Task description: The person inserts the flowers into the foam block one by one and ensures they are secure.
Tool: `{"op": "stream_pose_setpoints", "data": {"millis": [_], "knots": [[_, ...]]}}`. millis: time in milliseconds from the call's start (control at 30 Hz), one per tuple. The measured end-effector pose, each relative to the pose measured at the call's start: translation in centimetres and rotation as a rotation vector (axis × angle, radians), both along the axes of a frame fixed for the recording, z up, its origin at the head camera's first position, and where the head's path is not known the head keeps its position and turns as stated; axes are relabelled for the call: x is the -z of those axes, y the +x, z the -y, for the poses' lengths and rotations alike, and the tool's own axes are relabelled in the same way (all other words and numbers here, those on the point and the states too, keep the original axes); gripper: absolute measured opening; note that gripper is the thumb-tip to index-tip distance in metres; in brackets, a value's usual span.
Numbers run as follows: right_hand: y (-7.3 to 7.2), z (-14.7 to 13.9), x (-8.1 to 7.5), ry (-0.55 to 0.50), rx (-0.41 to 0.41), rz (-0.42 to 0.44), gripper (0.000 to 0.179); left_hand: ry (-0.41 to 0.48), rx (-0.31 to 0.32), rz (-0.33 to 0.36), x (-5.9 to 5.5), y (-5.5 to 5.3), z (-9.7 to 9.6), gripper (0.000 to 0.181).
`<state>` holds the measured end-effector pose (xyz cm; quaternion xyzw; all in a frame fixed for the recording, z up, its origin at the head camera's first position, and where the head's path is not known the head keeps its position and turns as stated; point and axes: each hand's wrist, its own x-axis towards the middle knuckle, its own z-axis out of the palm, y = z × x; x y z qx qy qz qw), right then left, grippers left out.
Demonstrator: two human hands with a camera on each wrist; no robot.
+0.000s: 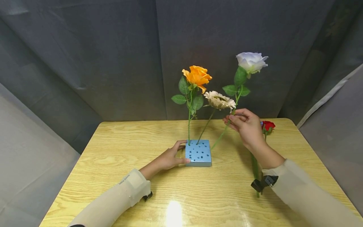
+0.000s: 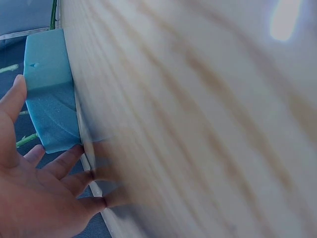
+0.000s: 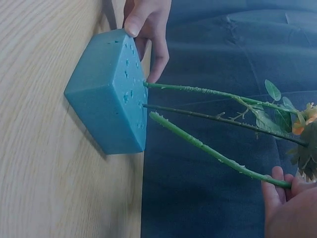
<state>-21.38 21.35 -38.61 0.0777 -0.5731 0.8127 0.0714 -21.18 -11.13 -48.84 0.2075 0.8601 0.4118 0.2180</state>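
1. Behind the bench hangs a dark grey cloth [image 1: 127, 63], with paler cloth at the left and right sides.
2. Your bench [image 1: 119, 135] has a pale wood grain, and a bright glare lies on its near part.
3. Your sleeves come in from the near side: the left sleeve [image 1: 113, 198] and the right sleeve [image 1: 309, 195], both light beige.
4. The white flower [image 1: 251, 63] stands tallest in your view, tilted, its bloom up and to the right. Its lower stem end is free, just beside the holed face of the block in the right wrist view.
5. The orange flower [image 1: 197, 75] stands nearly upright in the block, at the far left of its top.
6. The cream flower [image 1: 219, 101] is also set in the block, to the right of the orange one, leaning right.
7. The red flower [image 1: 268, 126] lies on the right of the bench, partly hidden behind your right wrist.
8. Of your hands, the right hand [image 1: 246, 126] pinches the white flower's stem below its leaves. The left hand [image 1: 170, 157] grips the block from the left, thumb at the near corner and fingers toward the far one.
9. The blue block [image 1: 199, 160] sits flat on the bench, near its middle.
10. Small dark holes [image 1: 202, 157] dot its top.
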Motion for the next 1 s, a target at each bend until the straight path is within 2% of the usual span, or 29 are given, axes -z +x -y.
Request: {"op": "stream_pose_setpoints", "data": {"millis": [267, 400, 733, 1000], "knots": [[-0.9, 1.1, 0.0, 0.046, 0.027, -0.025, 0.003, 0.003, 0.001, -0.002, -0.2, 0.1, 0.0, 0.087], [-1.2, 1.5, 0.1, 0.054, 0.037, -0.037, 0.011, 0.007, -0.002, -0.003, -0.3, 0.2, 0.0, 0.087], [-1.5, 2.2, 0.5, 0.083, 0.052, -0.036, 0.006, -0.013, 0.006, -0.018, -0.2, 0.1, 0.0, 0.087], [-1.6, 2.8, 1.0, 0.151, 0.083, -0.008, 0.021, -0.019, 0.017, -0.041, 0.1, -0.1, 0.1, 0.088]]}}
